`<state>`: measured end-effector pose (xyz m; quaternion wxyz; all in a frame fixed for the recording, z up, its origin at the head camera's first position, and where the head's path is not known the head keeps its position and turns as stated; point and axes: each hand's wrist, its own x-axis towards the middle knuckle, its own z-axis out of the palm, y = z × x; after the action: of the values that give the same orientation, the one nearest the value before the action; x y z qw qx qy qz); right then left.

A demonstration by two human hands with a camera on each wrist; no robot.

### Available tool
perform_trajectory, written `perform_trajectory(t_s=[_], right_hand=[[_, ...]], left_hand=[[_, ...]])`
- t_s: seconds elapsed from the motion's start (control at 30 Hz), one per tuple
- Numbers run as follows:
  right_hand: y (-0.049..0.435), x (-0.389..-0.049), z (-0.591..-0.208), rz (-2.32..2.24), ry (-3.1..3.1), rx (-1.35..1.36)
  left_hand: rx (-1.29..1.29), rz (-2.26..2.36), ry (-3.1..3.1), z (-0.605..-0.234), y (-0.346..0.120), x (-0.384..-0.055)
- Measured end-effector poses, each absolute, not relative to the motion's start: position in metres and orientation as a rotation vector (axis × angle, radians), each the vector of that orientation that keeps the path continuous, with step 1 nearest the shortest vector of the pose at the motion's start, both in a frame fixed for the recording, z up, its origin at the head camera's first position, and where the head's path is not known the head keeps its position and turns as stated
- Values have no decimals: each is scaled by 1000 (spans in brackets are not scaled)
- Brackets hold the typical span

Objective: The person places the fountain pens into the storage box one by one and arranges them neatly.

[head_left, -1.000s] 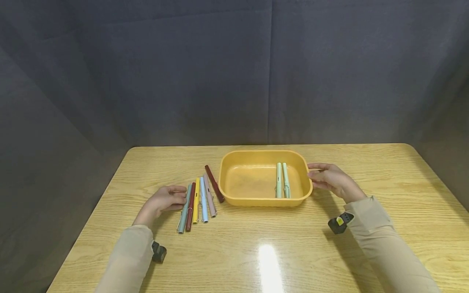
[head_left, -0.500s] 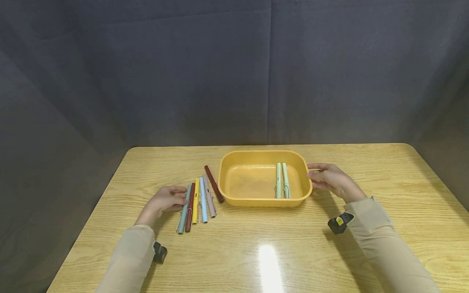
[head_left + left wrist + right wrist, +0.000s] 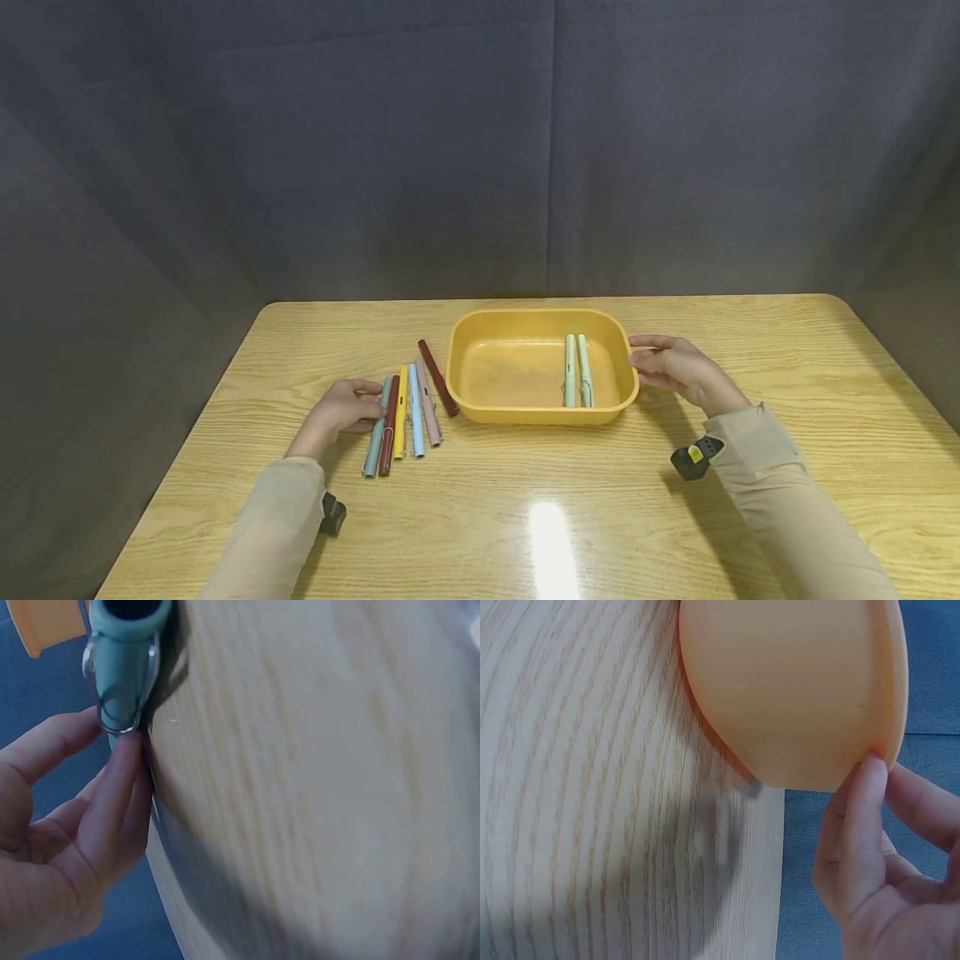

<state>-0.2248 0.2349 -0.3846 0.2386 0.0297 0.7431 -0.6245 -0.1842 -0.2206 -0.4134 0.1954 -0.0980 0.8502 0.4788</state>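
Observation:
At the left end of a row of pens, my left hand (image 3: 345,408) pinches a teal pen (image 3: 372,454). The left wrist view shows thumb and finger on either side of this pen (image 3: 120,682), just below its wire clip. A dark red pen (image 3: 387,450) lies right beside it. My right hand (image 3: 678,369) holds the right end of an orange-yellow plastic bin (image 3: 510,367). In the right wrist view its thumb and fingers pinch the bin's rim (image 3: 896,690). Two pale green pens (image 3: 570,371) lie side by side in the bin's right part.
Right of the dark red pen lie a yellow pen (image 3: 401,425), a light blue pen (image 3: 417,417) and a mauve pen (image 3: 429,408). Another dark red pen (image 3: 437,379) slants close to the bin's left wall. A dark curtain (image 3: 450,167) hangs behind the wooden table (image 3: 465,517).
My left hand and forearm have shifted slightly right, the fingers coming further over the teal pen. The right hand and the bin stay in place.

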Motion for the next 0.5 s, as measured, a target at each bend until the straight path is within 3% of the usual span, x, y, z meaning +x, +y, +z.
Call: perform_trajectory(t_s=[0.5], right_hand=[[235, -225, -385, -1711, 2038, 73]], left_hand=[[-280, 1461, 2325, -411, -228, -183]])
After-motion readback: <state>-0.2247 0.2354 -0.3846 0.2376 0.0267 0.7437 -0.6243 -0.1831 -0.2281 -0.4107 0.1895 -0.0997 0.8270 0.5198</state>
